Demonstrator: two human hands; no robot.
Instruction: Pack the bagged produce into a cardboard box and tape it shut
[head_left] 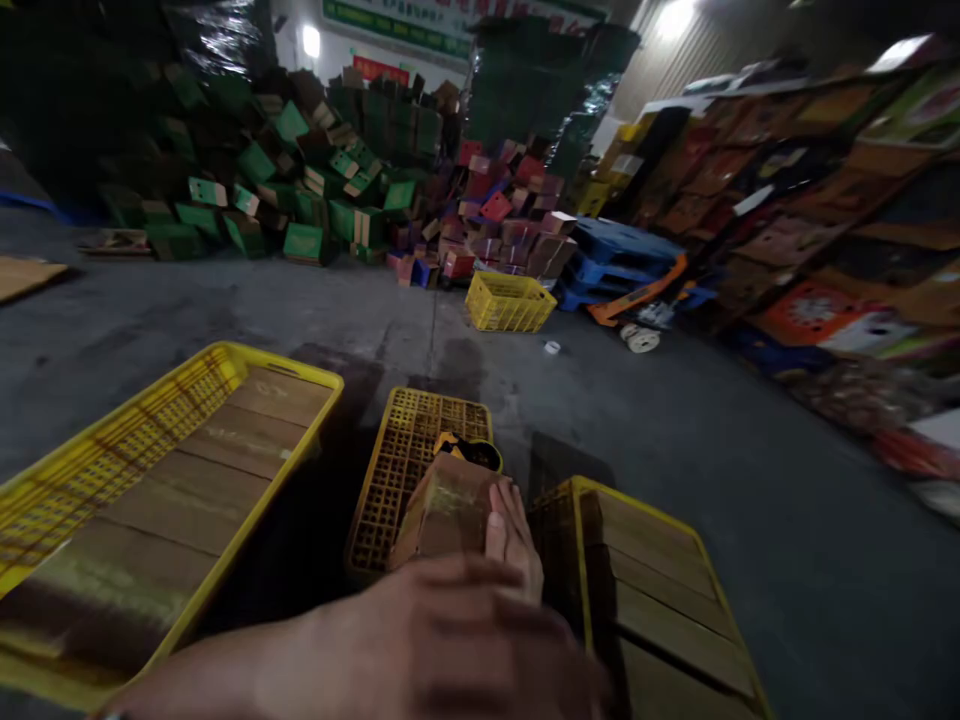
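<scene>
A brown cardboard box rests on an upturned yellow plastic crate, with a strip of shiny tape along its top. My right hand lies with straight fingers against the box's right edge. Across the foreground, from the lower left, reaches my left hand, smeared by motion, in front of the box's near end. Its fingers are too blurred to read. Just behind the box, on the crate, is a yellow and black tape dispenser, partly hidden.
Left stands a long yellow crate with several cardboard boxes; right, another yellow crate holds more. Farther off are a yellow basket, a white roll, blue pallets, an orange pallet jack and a heap of green cartons.
</scene>
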